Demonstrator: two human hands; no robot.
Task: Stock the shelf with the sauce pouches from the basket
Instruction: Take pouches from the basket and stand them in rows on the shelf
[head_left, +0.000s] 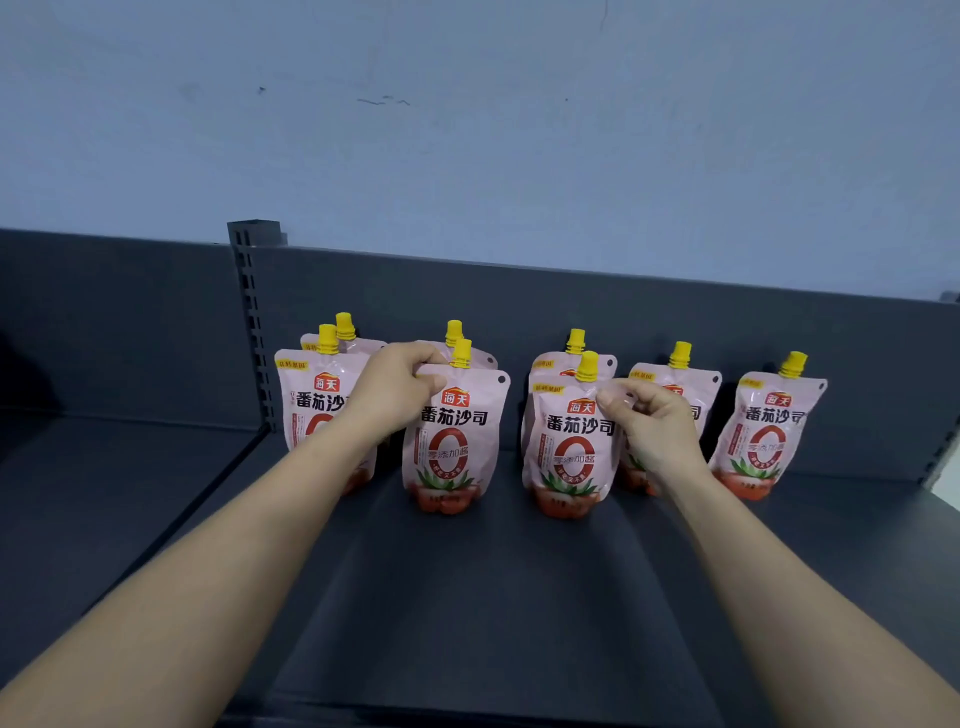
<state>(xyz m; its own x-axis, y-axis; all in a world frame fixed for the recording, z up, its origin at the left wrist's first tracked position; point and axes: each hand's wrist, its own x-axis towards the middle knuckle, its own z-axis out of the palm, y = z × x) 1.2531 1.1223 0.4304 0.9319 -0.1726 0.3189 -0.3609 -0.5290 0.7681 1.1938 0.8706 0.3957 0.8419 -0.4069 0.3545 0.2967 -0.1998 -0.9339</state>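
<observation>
Several pink sauce pouches with yellow caps stand upright on a dark grey shelf (467, 597). My left hand (395, 384) pinches the top left corner of a front pouch (454, 441) left of centre. My right hand (649, 421) pinches the upper right corner of another front pouch (569, 452) right of centre. Both pouches rest on the shelf. More pouches stand behind them and at the left (317, 405). A single pouch (766, 431) stands at the far right. The basket is not in view.
The shelf's grey back panel (519, 301) rises behind the pouches, with a slotted upright (252, 322) at the left. A neighbouring shelf bay (104, 467) lies to the left. A pale blue wall (467, 130) fills the top.
</observation>
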